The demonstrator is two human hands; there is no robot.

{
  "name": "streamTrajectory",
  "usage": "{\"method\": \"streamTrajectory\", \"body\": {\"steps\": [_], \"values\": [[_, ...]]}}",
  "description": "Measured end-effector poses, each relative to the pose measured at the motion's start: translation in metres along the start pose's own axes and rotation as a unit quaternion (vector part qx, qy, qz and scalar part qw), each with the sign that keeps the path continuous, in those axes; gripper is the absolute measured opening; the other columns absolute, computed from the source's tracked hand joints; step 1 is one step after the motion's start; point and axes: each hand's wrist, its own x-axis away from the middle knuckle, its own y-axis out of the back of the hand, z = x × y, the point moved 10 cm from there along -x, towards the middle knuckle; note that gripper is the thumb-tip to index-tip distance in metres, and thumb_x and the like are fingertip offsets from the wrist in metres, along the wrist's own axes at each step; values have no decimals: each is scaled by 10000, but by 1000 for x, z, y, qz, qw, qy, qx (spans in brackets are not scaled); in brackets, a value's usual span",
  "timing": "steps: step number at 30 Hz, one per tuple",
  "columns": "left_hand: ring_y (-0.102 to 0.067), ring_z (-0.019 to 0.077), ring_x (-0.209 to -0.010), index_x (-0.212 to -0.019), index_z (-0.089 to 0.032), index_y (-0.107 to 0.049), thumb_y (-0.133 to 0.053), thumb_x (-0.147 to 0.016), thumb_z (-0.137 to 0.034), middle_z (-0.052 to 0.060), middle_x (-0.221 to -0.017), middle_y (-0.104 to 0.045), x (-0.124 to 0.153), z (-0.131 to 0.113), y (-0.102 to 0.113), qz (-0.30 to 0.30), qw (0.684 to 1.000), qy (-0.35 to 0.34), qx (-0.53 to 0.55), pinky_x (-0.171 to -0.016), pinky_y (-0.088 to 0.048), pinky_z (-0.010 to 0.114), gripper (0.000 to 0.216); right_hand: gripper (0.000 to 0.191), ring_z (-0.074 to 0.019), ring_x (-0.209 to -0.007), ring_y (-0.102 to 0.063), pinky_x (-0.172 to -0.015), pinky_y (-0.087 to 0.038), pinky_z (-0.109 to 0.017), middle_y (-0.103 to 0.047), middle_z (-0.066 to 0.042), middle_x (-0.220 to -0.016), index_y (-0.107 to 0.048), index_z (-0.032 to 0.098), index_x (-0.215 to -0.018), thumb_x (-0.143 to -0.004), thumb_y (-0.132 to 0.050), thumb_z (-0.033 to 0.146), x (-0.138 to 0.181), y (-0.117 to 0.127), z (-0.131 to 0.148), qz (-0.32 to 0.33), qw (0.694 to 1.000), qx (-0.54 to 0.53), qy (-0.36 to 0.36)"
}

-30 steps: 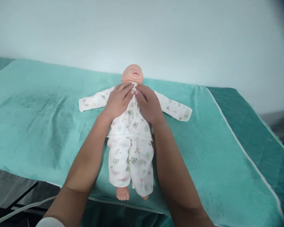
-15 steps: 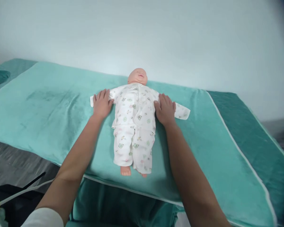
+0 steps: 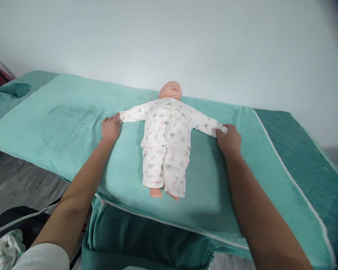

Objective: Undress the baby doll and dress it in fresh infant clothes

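Near left, a rumpled cloth and a pale cord show off the bed. The doll lies on its back on the bed, feet toward the person, sleeves spread to both sides. The feet appear to be of smooth, firm plastic, likely somewhat slippery to bare skin. The trousers are thin and loose; a hold there would probably gather slack cloth before meeting the leg.

The right hand is closed at the end of one sleeve, thumb and fingers gripping the cuff. Slightly farther off, the left hand pinches the cuff of the other sleeve, its fingers curled. Whether a doll's hand lies inside either cuff cannot be told. The sleeves look soft and pliant, easily drawn straight; the cuffs suit a light pinch.

The top lies over the trunk, likewise soft. The doll is judged light and hard to damage; for lifting whole, the trunk gives the surest hold, with support under the head. Beyond the bed stands the plain wall.
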Motion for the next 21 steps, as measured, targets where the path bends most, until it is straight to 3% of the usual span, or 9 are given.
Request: {"method": "streamTrajectory", "body": {"steps": [3, 6, 10, 13, 17, 19, 21], "values": [[-728, 275, -1089, -1414, -191, -651, -440, -988, -193, 142, -1179, -788, -2, 12, 5, -40, 998, 41, 26, -1082, -474, 427, 475, 329, -249, -1058, -601, -963, -421, -391, -672, -155, -1167, -652, 163, -1219, -897, -645, 228, -18, -2, -2, -16, 998, -56, 26], [-727, 286, -1076, -1397, -194, -669, -431, -990, -216, 155, -1161, -786, -3, 25, 9, -75, 991, 93, 56, -993, -515, 419, 471, 287, -249, -1025, -569, -953, -400, -426, -633, -171, -1115, -644, 142, -1160, -877, -643, 186, -34, -2, -15, -38, 996, -81, 15], [-690, 317, -1177, -1394, -168, -665, -441, -979, -195, 171, -1249, -753, -5, 24, 7, -75, 989, 91, 87, -1075, -482, 486, 472, 327, -299, -1121, -517, -1008, -364, -499, -548, -221, -1181, -652, 134, -1100, -782, -648, 55, -26, 25, -11, -158, 978, -117, 74], [-568, 303, -1372, -1398, -146, -637, -480, -934, -129, 174, -1442, -640, 7, 13, 19, -111, 985, 50, 123, -1195, -408, 482, 490, 394, -329, -1228, -488, -1048, -366, -524, -509, -249, -1266, -641, 136, -1194, -807, -633, 61, 16, 46, 20, -212, 950, -146, 179], [-571, 270, -1341, -1308, -143, -656, -499, -936, -149, 160, -1377, -650, 68, -15, 47, -168, 968, 18, 187, -1189, -425, 456, 403, 296, -310, -1220, -528, -963, -475, -494, -553, -191, -1235, -632, 177, -1202, -907, -614, 197, 104, 47, 79, -126, 931, -197, 280], [-643, 250, -1224, -1233, -155, -679, -492, -962, -188, 133, -1248, -712, 114, -40, 52, -141, 959, -6, 247, -1118, -487, 438, 332, 301, -284, -1161, -568, -898, -532, -466, -574, -143, -1209, -618, 201, -1224, -929, -625, 258, 156, 43, 100, -62, 923, -230, 301], [-677, 219, -1152, -1207, -190, -683, -496, -964, -188, 93, -1205, -730, 163, -68, 49, -76, 945, -30, 317, -1050, -531, 403, 307, 288, -266, -1158, -591, -923, -546, -463, -590, -128, -1233, -624, 219, -1228, -947, -636, 280, 208, 39, 110, -5, 919, -254, 301]]}}
